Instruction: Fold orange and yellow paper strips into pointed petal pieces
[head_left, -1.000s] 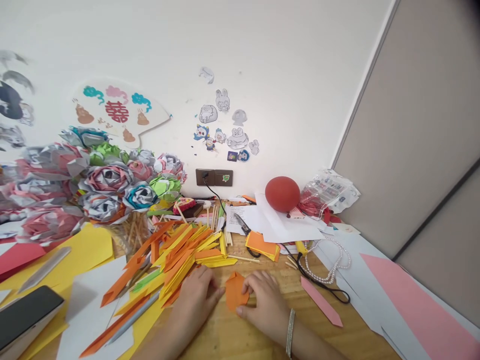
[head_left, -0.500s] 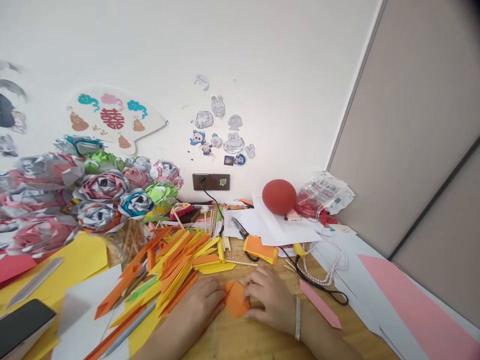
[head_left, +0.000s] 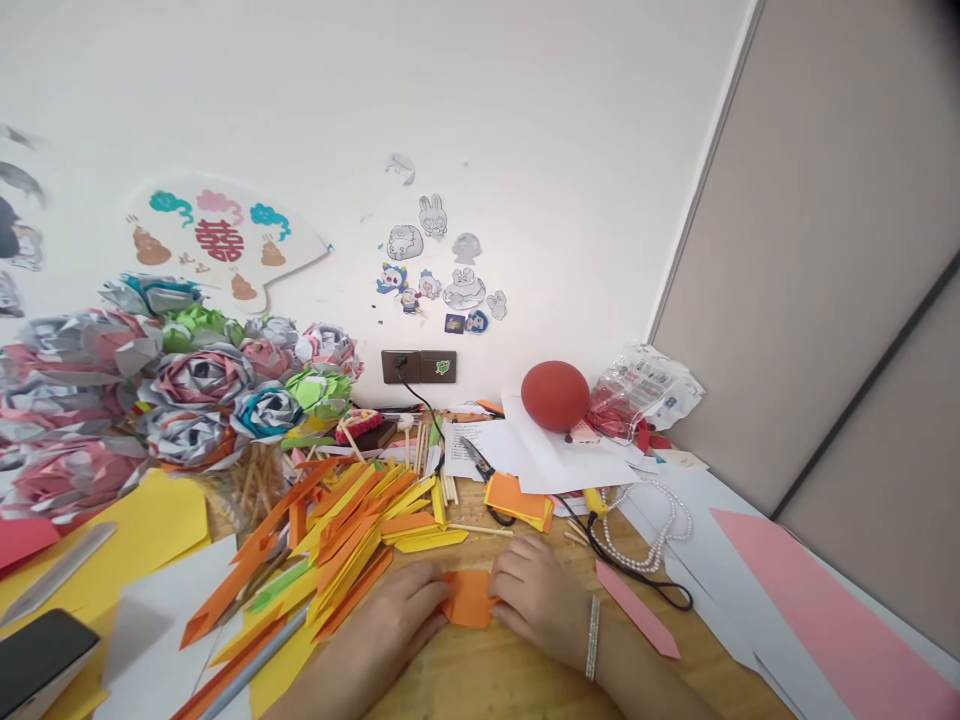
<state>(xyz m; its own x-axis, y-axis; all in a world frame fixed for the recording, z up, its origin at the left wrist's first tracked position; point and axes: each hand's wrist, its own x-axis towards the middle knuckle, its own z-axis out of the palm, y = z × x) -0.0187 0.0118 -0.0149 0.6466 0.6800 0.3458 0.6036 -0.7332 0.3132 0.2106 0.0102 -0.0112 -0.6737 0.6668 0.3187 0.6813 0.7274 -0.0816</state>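
Orange paper [head_left: 469,600] lies on the table [head_left: 465,680] at lower centre of frame, between both hands, likely so each side can be steadied against the wood. Left hand [head_left: 397,615] has fingers curled, little gap, touching the paper's left edge; right hand [head_left: 540,600] has fingers bent inward at its right edge, can't tell if either pinches or just presses. Folded strips [head_left: 352,530] sit left of centre, probably piled there to leave working room.
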